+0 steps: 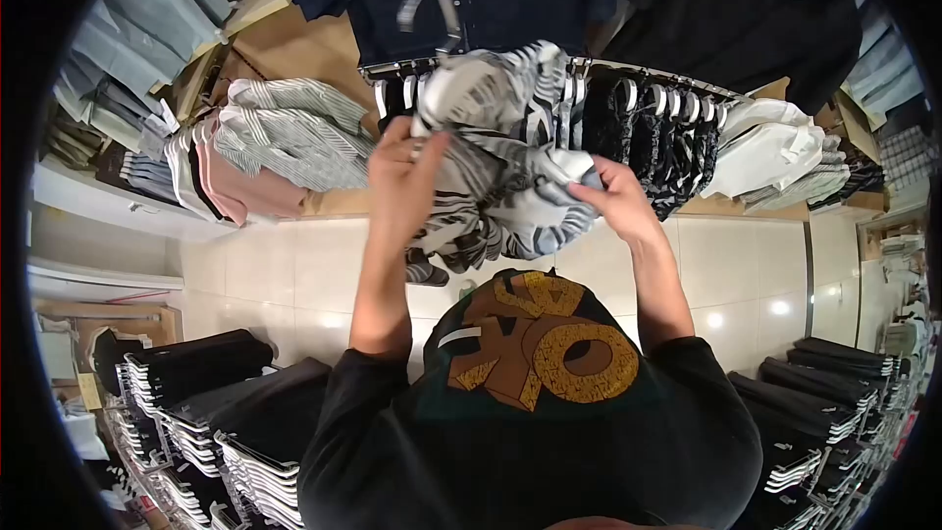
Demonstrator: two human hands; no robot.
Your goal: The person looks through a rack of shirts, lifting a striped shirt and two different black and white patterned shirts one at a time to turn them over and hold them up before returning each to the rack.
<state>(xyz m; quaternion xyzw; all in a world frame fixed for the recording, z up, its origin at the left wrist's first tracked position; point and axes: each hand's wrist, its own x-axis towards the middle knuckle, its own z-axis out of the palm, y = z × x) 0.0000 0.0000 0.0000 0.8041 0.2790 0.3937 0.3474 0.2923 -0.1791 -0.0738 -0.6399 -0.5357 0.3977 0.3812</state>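
A black, white and grey patterned shirt (481,162) hangs bunched between my hands, in front of the clothes rail. A pale hanger hook (432,15) sticks up from its top, smeared by motion. My left hand (404,162) is closed on the shirt's left side near the collar. With thumb and fingers pinched, my right hand (613,196) grips the cloth at the shirt's right side. Folds hide part of the hanger and some of my fingertips.
Behind the shirt, a rail (677,79) carries dark patterned garments (662,147) on white hangers. Striped shirts (289,137) hang at left, white shirts (765,152) at right. Stacks of dark folded trousers (265,407) on hangers flank me below. Pale floor tiles (324,255) lie between.
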